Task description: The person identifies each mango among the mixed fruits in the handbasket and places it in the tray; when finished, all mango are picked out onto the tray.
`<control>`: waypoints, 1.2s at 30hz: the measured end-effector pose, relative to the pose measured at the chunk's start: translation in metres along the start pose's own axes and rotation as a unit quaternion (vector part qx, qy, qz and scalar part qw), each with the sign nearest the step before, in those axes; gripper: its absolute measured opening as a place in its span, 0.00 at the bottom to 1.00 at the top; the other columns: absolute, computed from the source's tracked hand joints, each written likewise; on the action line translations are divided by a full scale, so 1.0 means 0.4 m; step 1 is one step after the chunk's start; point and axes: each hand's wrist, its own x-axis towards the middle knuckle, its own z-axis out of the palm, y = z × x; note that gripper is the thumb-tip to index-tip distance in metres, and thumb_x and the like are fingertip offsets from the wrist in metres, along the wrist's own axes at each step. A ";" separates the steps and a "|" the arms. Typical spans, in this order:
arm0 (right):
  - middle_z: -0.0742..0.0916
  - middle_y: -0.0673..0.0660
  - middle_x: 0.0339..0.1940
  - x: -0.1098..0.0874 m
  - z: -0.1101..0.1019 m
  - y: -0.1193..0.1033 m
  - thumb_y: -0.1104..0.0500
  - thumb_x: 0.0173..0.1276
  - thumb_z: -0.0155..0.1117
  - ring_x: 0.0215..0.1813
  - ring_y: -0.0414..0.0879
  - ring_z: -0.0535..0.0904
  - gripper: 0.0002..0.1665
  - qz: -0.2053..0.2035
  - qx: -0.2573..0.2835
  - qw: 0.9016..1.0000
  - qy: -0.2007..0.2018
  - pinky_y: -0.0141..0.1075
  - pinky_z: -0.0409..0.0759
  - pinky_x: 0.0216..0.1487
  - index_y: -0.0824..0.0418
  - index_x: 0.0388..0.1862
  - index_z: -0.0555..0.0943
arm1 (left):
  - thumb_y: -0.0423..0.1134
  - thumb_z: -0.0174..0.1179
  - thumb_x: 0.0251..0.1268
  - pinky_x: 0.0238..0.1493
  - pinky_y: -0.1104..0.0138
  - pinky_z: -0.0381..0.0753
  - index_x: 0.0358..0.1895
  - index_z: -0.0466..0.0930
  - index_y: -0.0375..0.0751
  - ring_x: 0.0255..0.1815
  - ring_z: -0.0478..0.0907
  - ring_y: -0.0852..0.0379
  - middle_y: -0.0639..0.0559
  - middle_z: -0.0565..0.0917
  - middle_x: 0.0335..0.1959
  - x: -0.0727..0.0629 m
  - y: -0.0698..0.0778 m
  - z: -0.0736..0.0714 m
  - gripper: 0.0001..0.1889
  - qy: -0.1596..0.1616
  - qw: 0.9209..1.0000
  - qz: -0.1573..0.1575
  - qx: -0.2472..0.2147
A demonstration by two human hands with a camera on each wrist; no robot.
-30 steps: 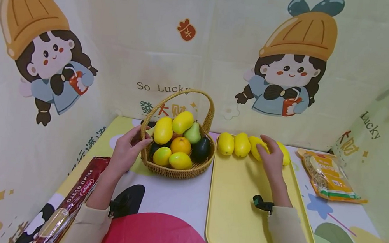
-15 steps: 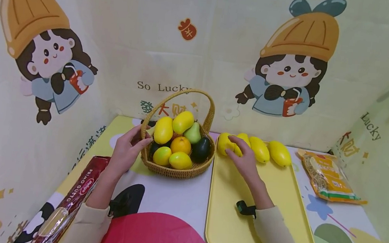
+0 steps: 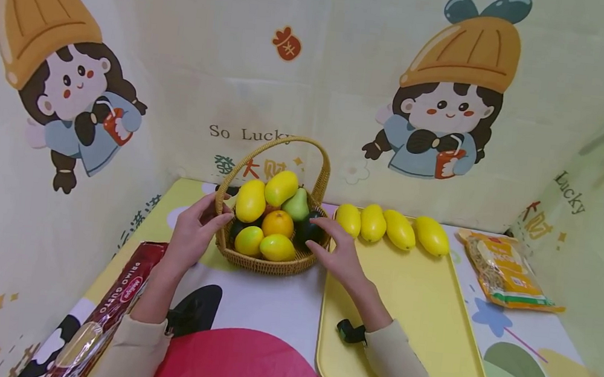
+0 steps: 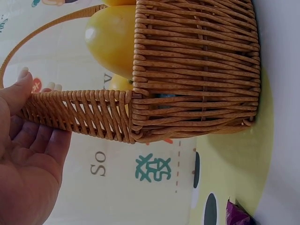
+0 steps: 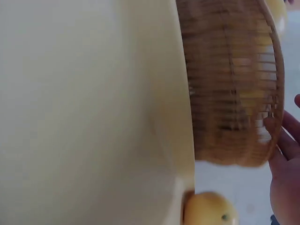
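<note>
In the head view a wicker basket (image 3: 267, 265) stands left of the tray, heaped with yellow mangoes (image 3: 251, 200), an orange (image 3: 278, 225), a green pear (image 3: 297, 205) and a dark avocado (image 3: 306, 231). My left hand (image 3: 192, 235) grips the left foot of its arched handle; the left wrist view shows thumb and fingers on either side of the woven handle (image 4: 77, 112). My right hand (image 3: 344, 256) is at the basket's right rim, thumb and fingers spread apart beside the avocado and partly covering it. The right wrist view has its fingertips close to the rim (image 5: 280, 84).
A yellow tray (image 3: 404, 320) lies under the right forearm, with several mangoes (image 3: 400, 229) along its far edge. To its right rests an orange snack bag (image 3: 509, 272). A long dark red packet (image 3: 116, 298) lies beside the left forearm. Printed cloth walls (image 3: 310, 104) rise behind.
My right hand has moved left from the mangoes on the tray, across to the basket's right rim. The left hand keeps its grip on the handle, and the fruit stays put.
</note>
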 end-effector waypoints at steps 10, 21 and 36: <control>0.84 0.51 0.61 0.000 0.075 -0.063 0.48 0.63 0.72 0.64 0.45 0.79 0.31 -0.059 -0.075 0.993 -0.067 0.44 0.78 0.66 0.53 0.64 0.78 | 0.56 0.59 0.69 0.56 0.79 0.78 0.67 0.73 0.52 0.56 0.79 0.56 0.51 0.83 0.53 -0.001 -0.002 0.002 0.26 0.002 1.000 -0.004 0.004; 0.85 0.47 0.57 0.010 0.087 -0.084 0.38 0.62 0.69 0.57 0.43 0.82 0.32 -0.049 -0.191 0.975 -0.107 0.40 0.82 0.59 0.45 0.64 0.78 | 0.55 0.59 0.69 0.52 0.82 0.77 0.66 0.74 0.53 0.53 0.78 0.57 0.51 0.83 0.50 -0.004 0.005 0.002 0.25 0.006 1.000 -0.007 0.001; 0.82 0.46 0.53 0.022 0.082 -0.096 0.38 0.60 0.71 0.48 0.41 0.78 0.32 0.004 -0.183 0.974 -0.134 0.38 0.81 0.50 0.45 0.62 0.78 | 0.54 0.59 0.69 0.50 0.81 0.78 0.64 0.75 0.55 0.50 0.78 0.57 0.51 0.82 0.48 0.000 0.002 0.004 0.23 0.005 1.000 -0.004 -0.009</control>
